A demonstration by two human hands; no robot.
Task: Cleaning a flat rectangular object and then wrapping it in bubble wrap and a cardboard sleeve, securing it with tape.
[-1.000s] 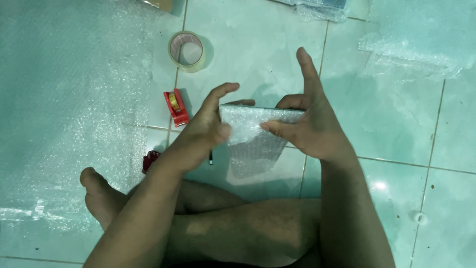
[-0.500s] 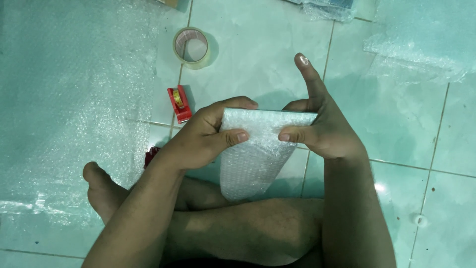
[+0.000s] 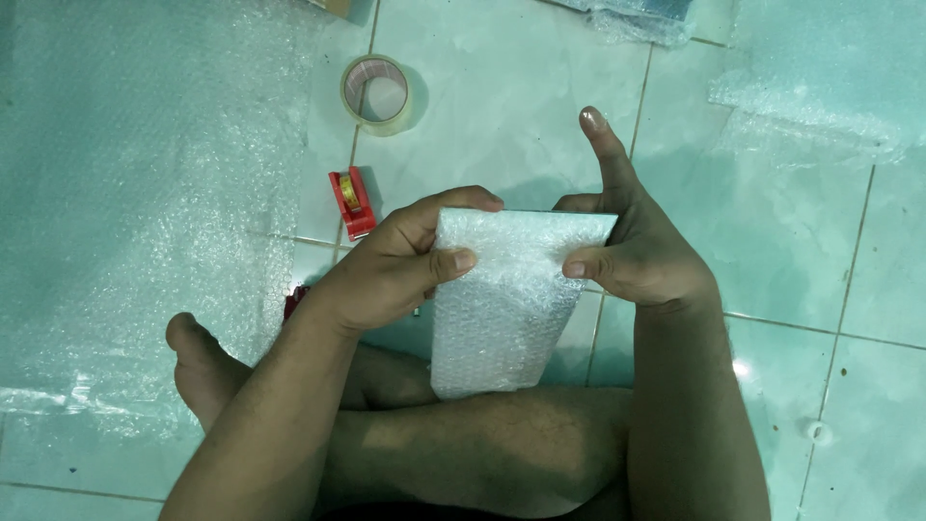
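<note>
I hold a flat rectangular item wrapped in bubble wrap (image 3: 502,309) upright above my crossed legs. My left hand (image 3: 386,265) grips its upper left edge, thumb pressed on the front face. My right hand (image 3: 632,256) pinches its upper right corner with the thumb in front, while the index finger points straight up. The parcel's lower end rests near my shin.
A roll of clear tape (image 3: 376,94) lies on the tiled floor ahead, with a small red tape dispenser (image 3: 351,201) closer. A large sheet of bubble wrap (image 3: 135,193) covers the floor on the left; more wrap (image 3: 810,87) lies at the upper right. My bare foot (image 3: 198,362) is lower left.
The wrapped item was turned from a folded bundle between my hands into a flat upright panel. Both hands shifted to its top corners, and the view moved slightly closer.
</note>
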